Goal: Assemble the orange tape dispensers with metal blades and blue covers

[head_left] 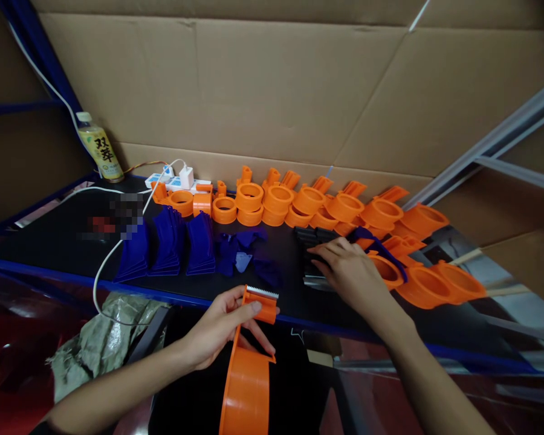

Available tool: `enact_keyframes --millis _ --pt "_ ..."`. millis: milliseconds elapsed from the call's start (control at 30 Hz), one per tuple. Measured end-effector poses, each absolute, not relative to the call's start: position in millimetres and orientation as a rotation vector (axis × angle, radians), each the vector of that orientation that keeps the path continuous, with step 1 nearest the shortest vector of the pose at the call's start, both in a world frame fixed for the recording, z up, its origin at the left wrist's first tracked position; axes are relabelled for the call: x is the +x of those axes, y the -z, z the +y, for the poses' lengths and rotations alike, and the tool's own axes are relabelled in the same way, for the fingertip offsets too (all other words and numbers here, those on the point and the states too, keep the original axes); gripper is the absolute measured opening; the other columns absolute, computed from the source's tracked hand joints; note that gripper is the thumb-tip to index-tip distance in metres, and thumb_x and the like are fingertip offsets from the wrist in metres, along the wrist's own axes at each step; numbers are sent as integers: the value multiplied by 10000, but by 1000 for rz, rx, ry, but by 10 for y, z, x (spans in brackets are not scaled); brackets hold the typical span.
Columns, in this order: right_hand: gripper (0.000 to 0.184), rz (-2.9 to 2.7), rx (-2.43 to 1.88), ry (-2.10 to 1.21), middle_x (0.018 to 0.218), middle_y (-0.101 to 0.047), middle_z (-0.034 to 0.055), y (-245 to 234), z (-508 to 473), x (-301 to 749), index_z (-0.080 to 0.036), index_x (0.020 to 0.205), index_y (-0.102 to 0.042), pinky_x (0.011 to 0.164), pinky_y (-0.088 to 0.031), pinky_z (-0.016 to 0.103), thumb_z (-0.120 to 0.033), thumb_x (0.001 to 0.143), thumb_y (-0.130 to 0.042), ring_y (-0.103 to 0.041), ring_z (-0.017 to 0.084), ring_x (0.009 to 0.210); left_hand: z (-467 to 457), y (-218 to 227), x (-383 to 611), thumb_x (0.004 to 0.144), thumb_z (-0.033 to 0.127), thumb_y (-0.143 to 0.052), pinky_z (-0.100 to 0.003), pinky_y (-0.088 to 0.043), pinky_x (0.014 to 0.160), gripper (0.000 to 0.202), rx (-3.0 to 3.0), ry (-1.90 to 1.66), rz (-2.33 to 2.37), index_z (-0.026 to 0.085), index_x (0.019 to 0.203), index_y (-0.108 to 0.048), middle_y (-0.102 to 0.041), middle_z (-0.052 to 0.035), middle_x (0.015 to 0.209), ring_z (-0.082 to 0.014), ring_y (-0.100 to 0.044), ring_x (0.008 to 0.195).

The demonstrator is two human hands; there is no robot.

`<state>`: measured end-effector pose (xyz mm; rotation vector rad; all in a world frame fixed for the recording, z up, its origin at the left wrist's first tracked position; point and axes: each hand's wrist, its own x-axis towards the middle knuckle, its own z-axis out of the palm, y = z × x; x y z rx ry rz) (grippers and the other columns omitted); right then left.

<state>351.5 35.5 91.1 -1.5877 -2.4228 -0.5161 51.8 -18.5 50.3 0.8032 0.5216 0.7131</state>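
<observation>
My left hand (229, 323) grips an orange tape dispenser (249, 386) near its narrow end, where a toothed metal blade (262, 292) shows. The dispenser's wide ring hangs down past the shelf's front edge, cut off by the frame. Over on the shelf, my right hand (347, 266) has thumb and forefinger on a black plastic part (309, 257) in a small cluster; the hand hides some of that cluster. Shiny metal strips (315, 281) lie just beneath those fingers. Beside the right wrist sits another orange dispenser (385, 269), with a blue piece (381, 244) along it.
Orange dispensers (249, 196) stand in stacked rows along the cardboard wall (254, 84). Curved blue plates (165, 241) and loose blue pieces (243, 261) lie left of centre. A bottle (100, 148), power strip (194, 183) and white cable (100, 272) occupy the left side.
</observation>
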Motion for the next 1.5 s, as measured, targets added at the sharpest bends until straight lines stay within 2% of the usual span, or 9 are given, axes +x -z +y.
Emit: enact_keyframes --millis 200,333,567,733,900,1100,1267,1400,1500 --pt "259 -2427 -1580 603 1038 -740 99 -855 390 3518 -166 1183 -691 792 -439 392 -182 974 -539 -593 285 1001 -196 -498 512 942 378 -646 -209 -562 494 353 810 -715 528 139 1195 -587 -748 -125 939 -216 -770 674" --pt "234 -2417 -1498 601 1043 -732 103 -885 407 3531 -169 1171 -685 794 -443 406 -206 967 -578 -592 294 993 -196 -514 513 937 381 -652 -218 -566 496 348 813 -727 532 144 1186 -595 -743 -141 1022 -218 -771 682" --pt "150 -2323 -1003 -1 1026 -715 66 -1158 -71 2983 -207 1059 -643 877 -502 375 -187 917 -686 -616 221 999 -217 -570 521 910 377 -691 -299 -610 608 316 826 -819 585 161 1127 -613 -718 -124 1095 -274 -782 835" --pt "158 -2424 -963 23 1046 -703 78 -1077 -383 2544 -201 1092 -673 809 -509 372 -151 958 -605 -610 208 918 -259 -540 550 896 341 -713 -325 -599 715 309 889 -828 570 161 1115 -592 -738 -67 873 -262 -784 790" --pt "207 -2225 -1050 -116 997 -654 83 -872 -446 2396 -186 1125 -687 698 -526 287 -125 989 -542 -612 167 851 -273 -504 544 923 364 -657 -275 -563 634 291 887 -783 592 174 1115 -550 -763 -89 880 -251 -781 751" --pt "351 -2184 -910 -247 1207 -663 84 -856 -499 2372 -219 1253 -640 919 -544 323 -47 973 -516 -622 176 1086 -264 -527 488 967 405 -537 -298 -566 567 290 744 -761 641 195 1157 -474 -730 -49 699 -230 -737 614" --pt "437 -2284 -814 -242 1290 -655 90 -863 -484 2395 -211 1319 -608 1006 -526 349 -5 948 -505 -593 194 1215 -254 -512 472 956 411 -560 -277 -554 546 290 711 -802 647 210 1137 -459 -703 -20 658 -198 -699 551" --pt "358 -2185 -971 -159 1304 -666 81 -900 -311 2515 -227 1284 -629 996 -537 357 -80 981 -507 -621 193 1200 -233 -510 465 916 430 -623 -346 -595 577 317 630 -828 733 238 1070 -423 -686 14 629 -193 -670 489" --pt "275 -2187 -1292 29 1234 -707 88 -936 -80 2657 -210 1232 -676 974 -544 430 -192 987 -553 -629 250 1164 -224 -523 461 906 457 -634 -360 -600 566 340 595 -812 760 237 1042 -412 -685 8 619 -186 -649 469"
